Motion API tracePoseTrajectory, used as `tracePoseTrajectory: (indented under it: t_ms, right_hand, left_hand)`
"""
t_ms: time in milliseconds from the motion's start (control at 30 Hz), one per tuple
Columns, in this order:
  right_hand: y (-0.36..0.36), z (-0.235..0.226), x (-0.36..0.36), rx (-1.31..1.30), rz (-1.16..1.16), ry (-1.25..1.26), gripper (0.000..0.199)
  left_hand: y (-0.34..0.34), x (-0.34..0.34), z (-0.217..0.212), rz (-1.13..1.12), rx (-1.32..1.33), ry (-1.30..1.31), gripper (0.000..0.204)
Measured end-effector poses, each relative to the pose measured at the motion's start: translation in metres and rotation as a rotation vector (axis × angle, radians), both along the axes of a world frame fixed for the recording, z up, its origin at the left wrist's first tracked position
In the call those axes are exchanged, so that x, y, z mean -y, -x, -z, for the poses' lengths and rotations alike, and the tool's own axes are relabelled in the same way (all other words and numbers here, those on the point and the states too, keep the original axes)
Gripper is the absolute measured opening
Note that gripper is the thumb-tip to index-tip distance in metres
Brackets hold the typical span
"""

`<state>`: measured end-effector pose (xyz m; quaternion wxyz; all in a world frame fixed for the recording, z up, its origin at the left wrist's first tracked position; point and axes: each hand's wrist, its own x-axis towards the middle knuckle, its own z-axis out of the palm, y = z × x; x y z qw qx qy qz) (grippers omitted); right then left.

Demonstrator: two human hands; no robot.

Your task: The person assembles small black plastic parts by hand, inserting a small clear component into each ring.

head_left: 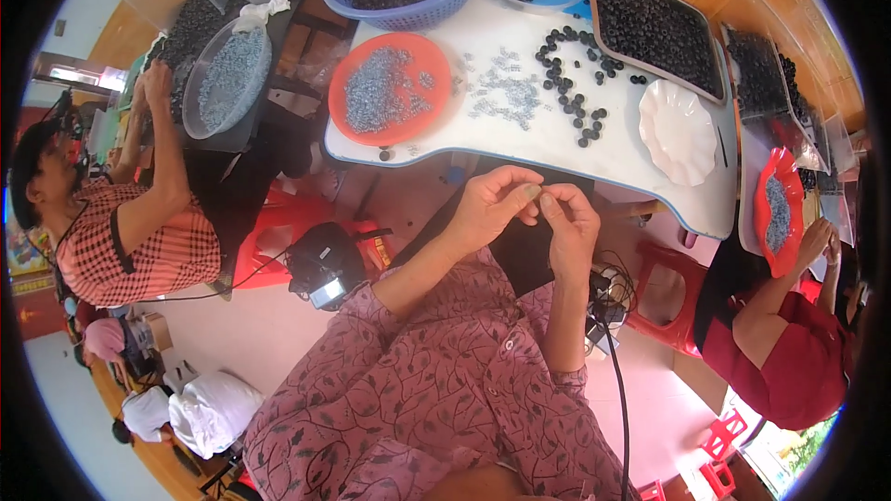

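Observation:
Just off the front edge of the white table, my left hand (pixel 497 207) and my right hand (pixel 568 220) meet at the fingertips. Both are pinched closed, thumbs against forefingers. Whatever lies between the tips is too small and covered to make out. Beyond them on the table (pixel 445 144), small clear pieces (pixel 506 93) are scattered next to an orange-red plate (pixel 436 70) heaped with more of the same. Small round black parts (pixel 560 83) are strewn to the right of these. A white scalloped dish (pixel 677 130) stands at the right.
A blue basket (pixel 406 13) and a metal tray (pixel 719 83), both full of black parts, stand at the back. People work at left (pixel 139 232) and right (pixel 780 343), with a clear tub (pixel 190 97) and a red dish (pixel 772 241). A black cable (pixel 622 399) hangs at my right.

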<state>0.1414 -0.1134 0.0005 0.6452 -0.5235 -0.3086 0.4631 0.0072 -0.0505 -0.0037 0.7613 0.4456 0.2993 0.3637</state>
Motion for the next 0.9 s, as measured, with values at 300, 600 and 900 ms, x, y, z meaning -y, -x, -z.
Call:
tracePoseTrajectory:
  t_ms: [300,600,900]
  right_hand:
    - [0.002,0.011,-0.001,-0.007,0.006,0.022,0.008]
    - [0.008,-0.001,-0.005,-0.049,-0.042,-0.078,0.008]
    - [0.006,0.006,-0.005,0.071,-0.079,-0.019,0.014]
  left_hand:
    - [0.011,-0.011,-0.006,-0.061,0.041,-0.008,0.018]
    - [0.012,-0.003,-0.008,-0.029,-0.039,-0.085,0.016]
    - [0.013,-0.007,-0.014,-0.055,-0.225,-0.325,0.015]
